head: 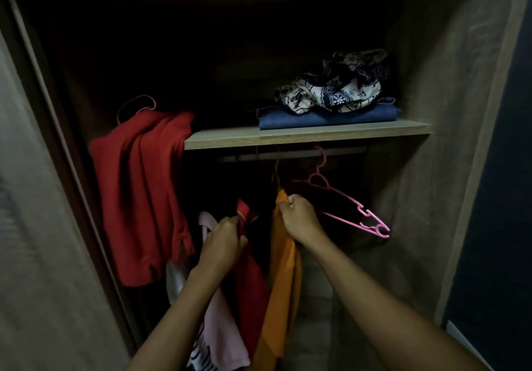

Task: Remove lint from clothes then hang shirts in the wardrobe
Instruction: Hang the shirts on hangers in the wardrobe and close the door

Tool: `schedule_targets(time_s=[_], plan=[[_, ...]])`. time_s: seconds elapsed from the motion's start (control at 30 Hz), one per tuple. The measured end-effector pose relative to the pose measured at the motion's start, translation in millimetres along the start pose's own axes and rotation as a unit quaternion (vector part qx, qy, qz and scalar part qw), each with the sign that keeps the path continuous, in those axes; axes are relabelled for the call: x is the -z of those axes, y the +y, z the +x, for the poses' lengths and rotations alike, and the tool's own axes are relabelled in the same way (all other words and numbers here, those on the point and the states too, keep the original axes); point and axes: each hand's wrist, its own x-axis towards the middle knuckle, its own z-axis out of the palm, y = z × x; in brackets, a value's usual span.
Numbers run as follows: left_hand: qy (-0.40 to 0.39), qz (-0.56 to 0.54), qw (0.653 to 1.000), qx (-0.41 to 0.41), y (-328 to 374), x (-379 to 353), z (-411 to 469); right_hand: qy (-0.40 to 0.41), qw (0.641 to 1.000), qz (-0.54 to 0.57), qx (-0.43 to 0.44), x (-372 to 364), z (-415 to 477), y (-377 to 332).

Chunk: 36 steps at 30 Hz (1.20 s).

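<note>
Inside the dark wardrobe, an orange shirt (283, 278) hangs from the rail (288, 156) under the shelf. My right hand (299, 219) grips its shoulder near the hanger neck. My left hand (223, 241) is closed on the collar of a dark red shirt (252, 284) hanging beside it. A pale pink garment (218, 330) hangs left of that. An empty pink hanger (345, 202) dangles on the rail to the right, tilted. A red shirt (144, 192) on a wire hanger hangs at the left of the shelf.
The wooden shelf (305, 136) holds a folded blue cloth (328, 117) with a crumpled patterned fabric (334, 88) on top. Wardrobe side panels (431, 169) close in on the right, a door edge (37, 226) on the left.
</note>
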Motion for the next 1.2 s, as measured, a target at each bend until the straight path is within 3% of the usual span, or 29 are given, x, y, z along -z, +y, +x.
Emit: schedule_targets(time_s=[0.23,0.43,0.6,0.73,0.87,0.93,1.07,1.13,1.2], plan=[[-0.020,0.011,1.000,-0.005,0,5,2,0.027,0.999,-0.037,-0.017,-14,7,19],[-0.020,0.023,1.000,-0.007,2,17,2,-0.007,0.997,-0.073,0.003,-4,1,13],[0.130,-0.043,0.988,-0.067,18,68,1,0.006,0.994,-0.091,0.066,14,-13,-19],[0.283,-0.108,0.940,-0.156,33,133,0,0.023,0.984,-0.068,0.164,28,-31,-75],[0.369,-0.061,0.919,-0.128,26,197,23,0.031,0.969,-0.038,0.244,31,-42,-130],[0.341,0.010,0.939,-0.037,16,222,43,0.026,0.961,-0.027,0.274,29,-40,-153],[0.168,0.072,0.969,0.164,-4,253,69,0.002,0.956,-0.029,0.292,24,-23,-195],[0.097,0.099,0.972,0.191,-6,254,72,-0.011,0.961,-0.031,0.276,20,-9,-212],[0.088,0.103,0.976,0.173,-3,250,71,-0.028,0.966,-0.030,0.254,16,5,-227]])
